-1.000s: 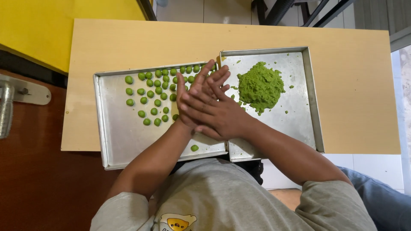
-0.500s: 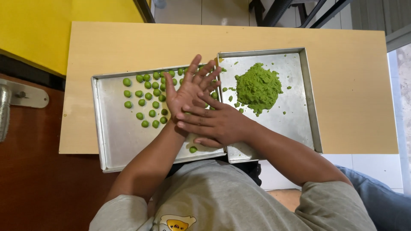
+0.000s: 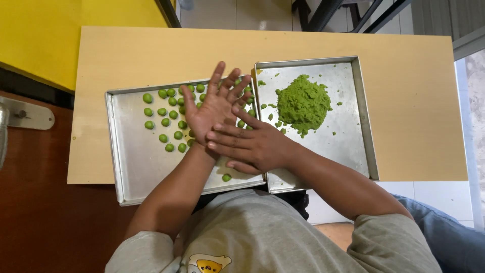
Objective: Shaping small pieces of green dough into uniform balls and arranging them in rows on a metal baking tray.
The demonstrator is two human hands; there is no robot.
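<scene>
Pale wood tabletop point(image 3: 404, 101) carries two metal trays side by side, touching along one edge. Your left hand point(image 3: 214, 108) lies palm up with its fingers spread wide over the left tray point(image 3: 131, 167), and your right hand point(image 3: 252, 146) crosses it, fingers flat and together, pressing on the left palm's heel; whether dough sits between them I cannot tell. Beside your left hand about twenty small green balls point(image 3: 169, 121) sit in rows, some hidden under your fingers, and one lone ball point(image 3: 227, 177) lies near the tray's front edge. On the right tray point(image 3: 361, 131) rests one mound of green dough point(image 3: 303, 103) with scattered crumbs around it.
</scene>
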